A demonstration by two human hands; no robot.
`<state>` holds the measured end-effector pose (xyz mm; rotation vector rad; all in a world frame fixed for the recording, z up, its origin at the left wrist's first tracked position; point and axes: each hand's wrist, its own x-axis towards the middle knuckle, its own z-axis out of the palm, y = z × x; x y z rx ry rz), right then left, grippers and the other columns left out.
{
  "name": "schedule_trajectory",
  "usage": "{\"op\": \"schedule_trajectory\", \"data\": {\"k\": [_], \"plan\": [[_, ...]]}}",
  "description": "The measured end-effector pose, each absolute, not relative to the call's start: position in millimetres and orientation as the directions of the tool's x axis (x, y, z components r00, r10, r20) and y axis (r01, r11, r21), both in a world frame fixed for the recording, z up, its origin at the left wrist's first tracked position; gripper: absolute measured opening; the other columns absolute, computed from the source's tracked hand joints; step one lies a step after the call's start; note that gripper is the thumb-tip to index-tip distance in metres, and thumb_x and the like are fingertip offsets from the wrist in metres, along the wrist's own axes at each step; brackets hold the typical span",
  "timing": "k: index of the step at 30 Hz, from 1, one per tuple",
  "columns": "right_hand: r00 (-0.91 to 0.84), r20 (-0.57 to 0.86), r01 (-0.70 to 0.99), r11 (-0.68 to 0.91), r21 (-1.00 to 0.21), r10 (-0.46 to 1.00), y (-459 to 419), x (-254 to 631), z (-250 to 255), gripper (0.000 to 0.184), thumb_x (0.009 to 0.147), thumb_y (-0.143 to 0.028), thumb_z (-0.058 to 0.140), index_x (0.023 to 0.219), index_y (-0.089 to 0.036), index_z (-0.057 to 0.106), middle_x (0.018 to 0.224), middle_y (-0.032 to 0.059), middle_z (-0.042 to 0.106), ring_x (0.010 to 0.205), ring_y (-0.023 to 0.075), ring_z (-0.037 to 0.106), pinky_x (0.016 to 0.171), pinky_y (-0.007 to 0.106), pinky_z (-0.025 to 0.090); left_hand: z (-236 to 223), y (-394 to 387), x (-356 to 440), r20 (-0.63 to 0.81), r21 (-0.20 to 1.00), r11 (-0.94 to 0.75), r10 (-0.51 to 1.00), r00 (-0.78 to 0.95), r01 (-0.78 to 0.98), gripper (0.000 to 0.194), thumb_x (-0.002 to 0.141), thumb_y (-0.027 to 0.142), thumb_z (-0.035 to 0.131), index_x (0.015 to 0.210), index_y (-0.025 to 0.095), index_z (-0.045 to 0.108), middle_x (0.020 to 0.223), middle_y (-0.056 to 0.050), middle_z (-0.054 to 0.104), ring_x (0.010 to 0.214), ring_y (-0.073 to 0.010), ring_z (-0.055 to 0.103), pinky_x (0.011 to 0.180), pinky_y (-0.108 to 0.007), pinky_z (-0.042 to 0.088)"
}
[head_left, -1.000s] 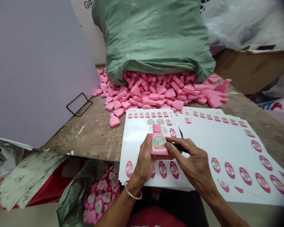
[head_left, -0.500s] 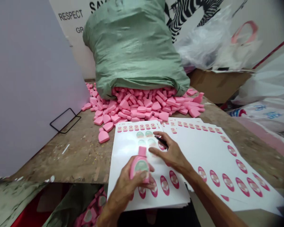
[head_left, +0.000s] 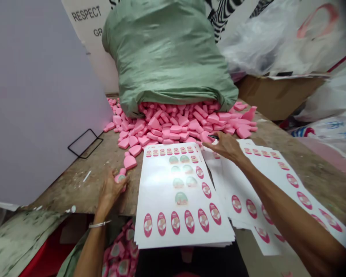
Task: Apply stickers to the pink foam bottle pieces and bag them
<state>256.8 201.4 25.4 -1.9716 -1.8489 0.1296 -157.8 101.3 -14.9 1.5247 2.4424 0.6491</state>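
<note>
My left hand (head_left: 111,190) is closed round a small pink labelled bottle (head_left: 120,177) at the table's front edge, left of the sticker sheets. My right hand (head_left: 224,145) reaches to the near edge of the heap of pink bottles (head_left: 178,123); its fingers touch one bottle there and pinch a thin black tool (head_left: 213,136). Between the hands lies a stack of white sticker sheets (head_left: 181,192) with pink oval and green labels. A second spread of sheets (head_left: 276,169) lies under my right forearm.
A big green sack (head_left: 167,54) lies open at the back and spills the pink bottles over the worn wooden table (head_left: 103,169). A grey board (head_left: 31,96) leans at left on a black wire stand (head_left: 85,143). Below the table edge, a bag (head_left: 121,256) holds labelled bottles. Cardboard box (head_left: 276,94) and plastic bags are at right.
My left hand carried the labelled bottle from over the sheets leftward to the table edge. My right hand left the sheets and reached forward to the bottle heap.
</note>
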Motion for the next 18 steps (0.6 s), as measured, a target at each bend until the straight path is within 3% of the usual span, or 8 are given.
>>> {"op": "schedule_trajectory", "data": {"k": [2, 4, 6, 7, 9, 11, 15, 18], "plan": [[0.062, 0.216, 0.854, 0.060, -0.516, 0.974, 161.9, 238.4, 36.3, 0.059, 0.071, -0.059, 0.064, 0.109, -0.014, 0.062, 0.106, 0.0146, 0.069, 0.092, 0.0279, 0.065, 0.078, 0.039, 0.050, 1.2, 95.1, -136.6, 0.257, 0.388, 0.359, 0.842, -0.474, 0.849, 0.077, 0.070, 0.049, 0.063, 0.129, 0.004, 0.045, 0.128, -0.028, 0.051, 0.119, -0.0453, 0.045, 0.095, -0.056, 0.035], [-0.009, 0.179, 0.760, 0.123, -0.638, 0.984, 119.5, 209.7, 45.0, 0.055, 0.070, -0.058, 0.065, 0.105, -0.016, 0.062, 0.105, 0.0117, 0.069, 0.088, 0.0244, 0.066, 0.076, 0.037, 0.052, 19.8, 84.6, -101.2, 0.366, 0.495, 0.218, 0.826, -0.429, 0.841, 0.063, 0.076, 0.047, 0.059, 0.125, 0.009, 0.050, 0.131, -0.022, 0.049, 0.123, -0.0390, 0.043, 0.101, -0.052, 0.032], [-0.049, 0.160, 0.668, 0.151, -0.729, 0.986, 83.6, 178.0, 47.4, 0.051, 0.068, -0.055, 0.069, 0.102, -0.017, 0.062, 0.101, 0.0107, 0.069, 0.089, 0.0239, 0.066, 0.076, 0.037, 0.054, 34.2, 71.0, -57.7, 0.213, 0.773, 0.008, 0.939, -0.271, 0.635, 0.047, 0.082, 0.048, 0.053, 0.115, 0.016, 0.057, 0.116, -0.013, 0.061, 0.108, -0.0279, 0.056, 0.095, -0.041, 0.042], [-0.040, 0.175, 0.633, 0.160, -0.758, 0.984, 70.4, 164.6, 45.7, 0.048, 0.067, -0.053, 0.071, 0.099, -0.018, 0.061, 0.098, 0.0096, 0.069, 0.089, 0.0236, 0.065, 0.078, 0.037, 0.053, 38.0, 63.9, -36.6, 0.085, 0.890, -0.006, 0.985, -0.151, 0.456, 0.044, 0.083, 0.048, 0.052, 0.114, 0.016, 0.058, 0.110, -0.011, 0.064, 0.100, -0.0245, 0.060, 0.089, -0.037, 0.046], [-0.075, 0.164, 0.572, 0.177, -0.801, 0.984, 54.5, 148.8, 38.2, 0.040, 0.071, -0.045, 0.069, 0.100, -0.020, 0.060, 0.098, 0.0070, 0.068, 0.090, 0.0222, 0.065, 0.080, 0.036, 0.053, 38.2, 51.5, -3.4, -0.022, 0.978, 0.017, 1.000, 0.021, 0.206, 0.039, 0.087, 0.047, 0.049, 0.109, 0.017, 0.059, 0.098, -0.008, 0.066, 0.090, -0.0210, 0.062, 0.081, -0.031, 0.049], [-0.159, 0.127, 0.544, 0.194, -0.816, 0.979, 49.9, 149.2, 27.4, 0.038, 0.076, -0.041, 0.065, 0.108, -0.022, 0.056, 0.104, 0.0056, 0.066, 0.093, 0.0207, 0.063, 0.079, 0.034, 0.051, 31.0, 43.2, 12.1, -0.071, 0.995, 0.071, 0.997, -0.010, 0.072, 0.037, 0.088, 0.048, 0.049, 0.105, 0.017, 0.059, 0.092, -0.007, 0.067, 0.085, -0.0190, 0.063, 0.077, -0.029, 0.050], [-0.164, 0.184, 0.723, 0.245, -0.645, 0.969, 53.1, 171.5, 4.5, 0.030, 0.090, -0.039, 0.048, 0.112, -0.019, 0.053, 0.099, 0.0079, 0.065, 0.084, 0.0209, 0.060, 0.075, 0.036, 0.045, 14.5, 36.3, 2.1, -0.218, 0.967, 0.211, 0.975, -0.042, -0.141, 0.040, 0.088, 0.050, 0.048, 0.108, 0.016, 0.050, 0.084, -0.006, 0.066, 0.069, -0.0173, 0.066, 0.065, -0.028, 0.053], [-0.244, 0.290, 0.841, 0.351, -0.411, 0.925, 52.0, 177.9, -9.8, 0.020, 0.093, -0.032, 0.043, 0.094, -0.018, 0.058, 0.084, 0.0065, 0.065, 0.076, 0.0201, 0.055, 0.072, 0.036, 0.037, 8.7, 32.7, -9.0, -0.261, 0.961, 0.260, 0.965, 0.011, -0.095, 0.036, 0.087, 0.050, 0.049, 0.096, 0.016, 0.051, 0.078, -0.005, 0.065, 0.059, -0.0161, 0.066, 0.053, -0.025, 0.052]]}}
